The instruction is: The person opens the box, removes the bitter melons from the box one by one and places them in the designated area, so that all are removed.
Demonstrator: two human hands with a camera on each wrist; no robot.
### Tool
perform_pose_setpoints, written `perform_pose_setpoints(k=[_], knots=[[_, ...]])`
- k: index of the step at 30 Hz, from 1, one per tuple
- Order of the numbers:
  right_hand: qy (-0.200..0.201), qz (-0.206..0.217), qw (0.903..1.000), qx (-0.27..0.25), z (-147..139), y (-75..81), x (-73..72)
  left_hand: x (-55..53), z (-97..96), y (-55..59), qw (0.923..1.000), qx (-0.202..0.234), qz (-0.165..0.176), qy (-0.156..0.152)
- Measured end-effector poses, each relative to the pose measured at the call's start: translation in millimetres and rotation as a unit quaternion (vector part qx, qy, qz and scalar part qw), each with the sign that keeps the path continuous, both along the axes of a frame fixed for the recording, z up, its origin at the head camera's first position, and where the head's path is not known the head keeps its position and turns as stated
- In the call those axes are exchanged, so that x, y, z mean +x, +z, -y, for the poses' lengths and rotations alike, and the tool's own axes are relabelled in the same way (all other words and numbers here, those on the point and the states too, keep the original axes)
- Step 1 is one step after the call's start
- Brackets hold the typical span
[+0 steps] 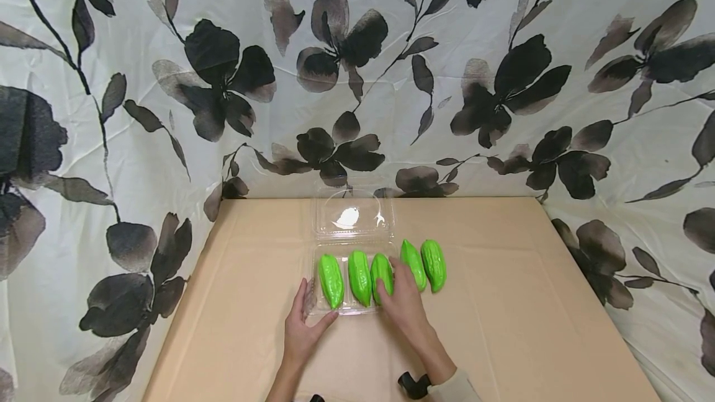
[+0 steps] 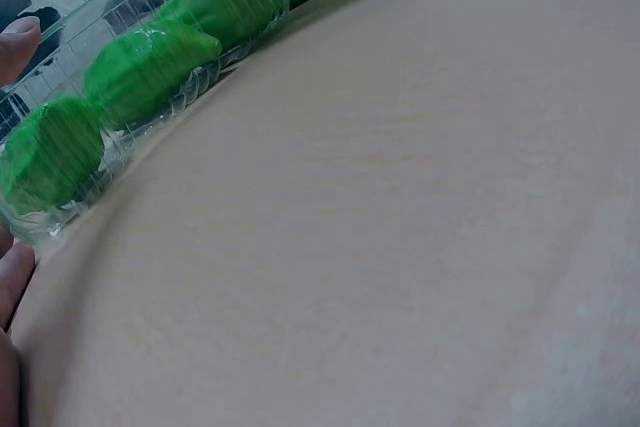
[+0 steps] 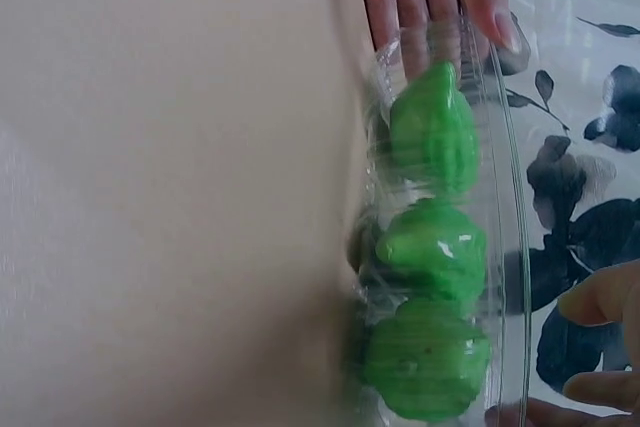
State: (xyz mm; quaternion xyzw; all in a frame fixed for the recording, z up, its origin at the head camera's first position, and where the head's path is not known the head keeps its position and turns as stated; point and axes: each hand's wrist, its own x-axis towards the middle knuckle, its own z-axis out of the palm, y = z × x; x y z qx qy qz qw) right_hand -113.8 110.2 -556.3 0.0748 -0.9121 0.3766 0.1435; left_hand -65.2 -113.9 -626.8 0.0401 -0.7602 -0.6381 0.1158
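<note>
A clear plastic clamshell box (image 1: 352,311) stands with its lid (image 1: 363,228) laid back, away from me. Three glossy green ridged vegetables, like small bitter melons, lie side by side in it: a left one (image 1: 331,281), a middle one (image 1: 360,278) and a right one (image 1: 380,267). My left hand (image 1: 300,335) holds the box at its front left corner, fingers along the side wall and thumb at the front. Over the box's right end is my right hand (image 1: 406,306), its thumb and fingers apart beside the right vegetable; contact is hard to make out.
Two more green vegetables, a nearer one (image 1: 413,265) and an outer one (image 1: 434,265), lie on the tan tabletop (image 1: 519,303) just right of the box. Floral cloth (image 1: 413,79) hangs behind and along both sides of the table.
</note>
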Motion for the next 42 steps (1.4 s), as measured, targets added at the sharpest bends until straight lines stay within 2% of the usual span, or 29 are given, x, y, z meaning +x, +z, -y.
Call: perform_pose_setpoints(k=[5,7,11,14,19,30,42], knots=[[-0.001,0.010,0.9998,0.016,4.7,-1.0,1.7,0.5,0.4,-0.4,1.0000,-0.007,-0.005,-0.001],[-0.002,0.012,0.9997,0.019,6.2,0.1,2.3,1.7,-0.4,6.3,1.0000,-0.008,0.000,0.000],[-0.004,0.017,0.9995,0.026,9.1,3.1,2.2,1.7,-0.8,7.2,1.0000,-0.006,0.002,0.003],[-0.004,0.016,0.9993,0.034,10.8,2.6,1.6,0.3,0.7,-0.5,1.0000,-0.005,-0.004,0.002],[-0.004,0.005,0.9989,0.046,12.8,-1.7,0.9,0.1,0.9,-0.6,0.9999,0.000,-0.011,-0.001],[-0.004,0.019,0.9974,0.070,13.2,-7.8,1.3,-1.1,0.2,-2.4,0.9998,0.005,-0.022,-0.002],[0.009,0.051,0.9956,0.078,18.7,-7.4,1.7,0.1,0.0,-1.5,1.0000,0.004,-0.004,0.000]])
